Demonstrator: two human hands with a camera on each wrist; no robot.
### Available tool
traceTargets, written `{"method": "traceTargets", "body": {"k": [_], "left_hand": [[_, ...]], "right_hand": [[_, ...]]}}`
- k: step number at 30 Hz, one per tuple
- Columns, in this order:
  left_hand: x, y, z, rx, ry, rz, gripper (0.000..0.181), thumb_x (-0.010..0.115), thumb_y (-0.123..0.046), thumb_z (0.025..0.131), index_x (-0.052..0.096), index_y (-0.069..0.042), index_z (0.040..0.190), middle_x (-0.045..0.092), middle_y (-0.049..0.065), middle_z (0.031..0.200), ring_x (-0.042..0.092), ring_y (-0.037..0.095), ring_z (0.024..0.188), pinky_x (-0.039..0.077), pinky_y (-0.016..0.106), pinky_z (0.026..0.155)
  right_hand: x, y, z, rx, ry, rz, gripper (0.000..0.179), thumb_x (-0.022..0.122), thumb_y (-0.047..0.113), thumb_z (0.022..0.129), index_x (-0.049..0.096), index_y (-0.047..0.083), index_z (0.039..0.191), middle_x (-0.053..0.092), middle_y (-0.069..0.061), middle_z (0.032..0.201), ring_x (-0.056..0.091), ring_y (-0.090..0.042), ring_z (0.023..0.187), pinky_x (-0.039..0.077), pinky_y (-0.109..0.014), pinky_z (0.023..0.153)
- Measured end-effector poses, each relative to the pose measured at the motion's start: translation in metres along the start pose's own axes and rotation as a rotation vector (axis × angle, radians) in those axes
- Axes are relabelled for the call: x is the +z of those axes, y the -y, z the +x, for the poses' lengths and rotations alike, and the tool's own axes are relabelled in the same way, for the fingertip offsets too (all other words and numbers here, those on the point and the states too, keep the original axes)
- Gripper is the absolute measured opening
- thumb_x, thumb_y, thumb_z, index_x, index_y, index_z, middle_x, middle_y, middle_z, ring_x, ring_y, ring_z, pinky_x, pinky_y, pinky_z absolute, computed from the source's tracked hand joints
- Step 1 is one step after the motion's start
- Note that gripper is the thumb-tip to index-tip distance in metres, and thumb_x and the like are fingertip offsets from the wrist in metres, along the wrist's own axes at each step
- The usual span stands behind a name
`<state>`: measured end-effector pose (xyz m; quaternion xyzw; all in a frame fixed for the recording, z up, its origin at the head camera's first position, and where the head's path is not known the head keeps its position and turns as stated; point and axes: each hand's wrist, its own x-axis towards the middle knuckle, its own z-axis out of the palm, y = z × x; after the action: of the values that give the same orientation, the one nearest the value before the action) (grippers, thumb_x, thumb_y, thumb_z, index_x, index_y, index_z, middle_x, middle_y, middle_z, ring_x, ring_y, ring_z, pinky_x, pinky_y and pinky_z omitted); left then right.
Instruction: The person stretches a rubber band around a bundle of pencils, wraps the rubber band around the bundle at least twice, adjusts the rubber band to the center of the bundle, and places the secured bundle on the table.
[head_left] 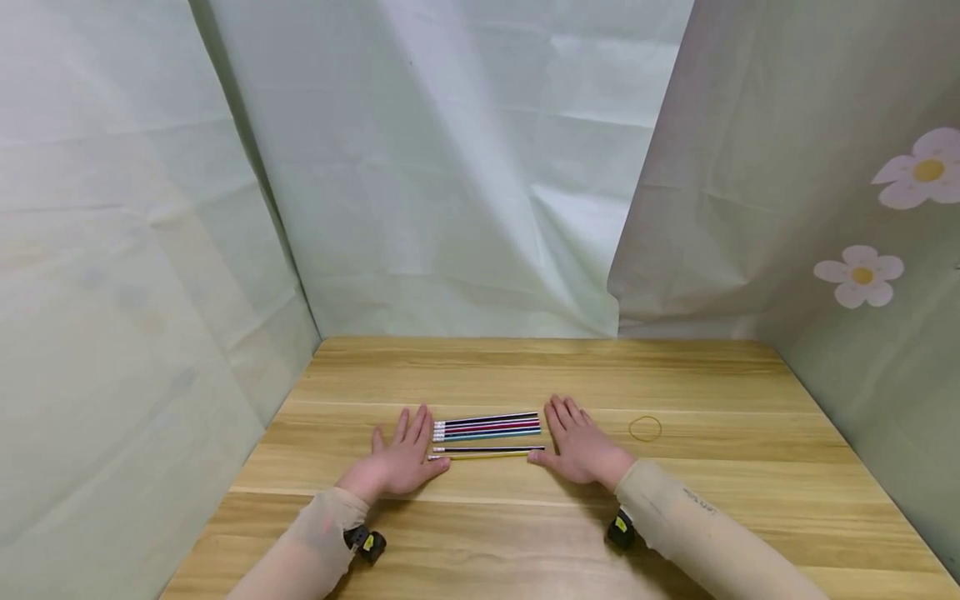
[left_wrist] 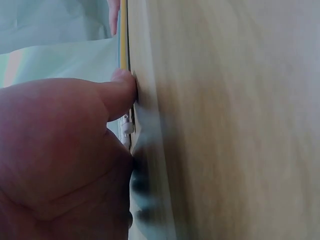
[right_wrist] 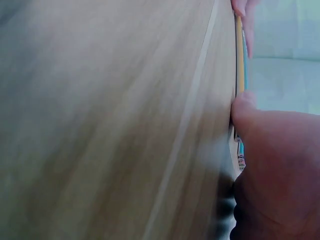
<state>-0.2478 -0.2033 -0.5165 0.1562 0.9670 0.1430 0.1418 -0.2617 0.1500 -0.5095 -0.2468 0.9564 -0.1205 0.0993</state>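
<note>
Resting on the wooden table with fingers straight, the left hand and right hand flank the row of pencils; their thumbs touch the yellow pencil, just beside a dark pencil. A rubber band lies rightward.

Wood-grain tabletop; pale sheeting behind and at sides; two white flowers, yellow-centred, at right.

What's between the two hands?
A row of pencils, plus a dark pencil and a yellow pencil on the near side. The head view shows them lying between left hand and right hand.
</note>
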Motion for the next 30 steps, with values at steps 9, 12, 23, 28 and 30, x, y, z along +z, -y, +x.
{"method": "traceTargets", "body": {"k": [9,12,23,28,30], "left_hand": [[0.011,-0.008,0.007,-0.075,-0.040,0.014,0.109,0.037,-0.079,0.103,0.004,0.002,0.169,-0.008,0.018,0.177,-0.012,0.044,0.161,-0.011,0.081,0.114],[0.010,-0.013,0.006,-0.077,-0.055,-0.003,0.110,0.035,-0.079,0.103,0.006,0.004,0.168,-0.006,0.020,0.177,-0.011,0.045,0.161,-0.011,0.081,0.113],[0.009,-0.028,0.013,-0.175,-0.047,-0.006,0.108,0.036,-0.077,0.104,0.003,0.004,0.168,-0.010,0.023,0.176,-0.014,0.042,0.161,-0.014,0.077,0.116],[0.012,-0.024,0.019,-0.172,-0.039,0.004,0.106,0.034,-0.075,0.105,0.002,0.004,0.168,-0.012,0.022,0.176,-0.014,0.042,0.161,-0.014,0.077,0.116],[0.009,-0.023,0.017,-0.157,-0.024,0.017,0.107,0.036,-0.075,0.105,0.004,0.004,0.168,-0.009,0.023,0.176,-0.012,0.043,0.161,-0.013,0.077,0.117]], "right_hand": [[-0.003,0.009,0.002,0.035,0.014,-0.056,0.080,0.037,0.051,0.115,0.018,-0.007,0.166,0.008,-0.026,0.175,0.006,-0.045,0.162,0.014,-0.058,0.128],[-0.001,0.014,0.003,0.037,0.015,-0.063,0.077,0.037,0.048,0.115,0.018,-0.006,0.167,0.009,-0.025,0.176,0.006,-0.044,0.162,0.014,-0.057,0.128],[-0.002,0.028,0.000,0.054,0.009,-0.024,0.091,0.040,0.059,0.112,0.017,-0.012,0.164,0.008,-0.031,0.173,0.007,-0.046,0.161,0.012,-0.056,0.128],[-0.002,0.031,0.000,0.076,0.006,-0.044,0.092,0.039,0.062,0.111,0.017,-0.010,0.165,0.009,-0.029,0.174,0.007,-0.044,0.162,0.013,-0.054,0.129],[-0.001,0.030,-0.001,0.085,0.000,-0.050,0.093,0.040,0.063,0.111,0.019,-0.010,0.165,0.011,-0.029,0.174,0.010,-0.044,0.161,0.015,-0.054,0.128]]}}
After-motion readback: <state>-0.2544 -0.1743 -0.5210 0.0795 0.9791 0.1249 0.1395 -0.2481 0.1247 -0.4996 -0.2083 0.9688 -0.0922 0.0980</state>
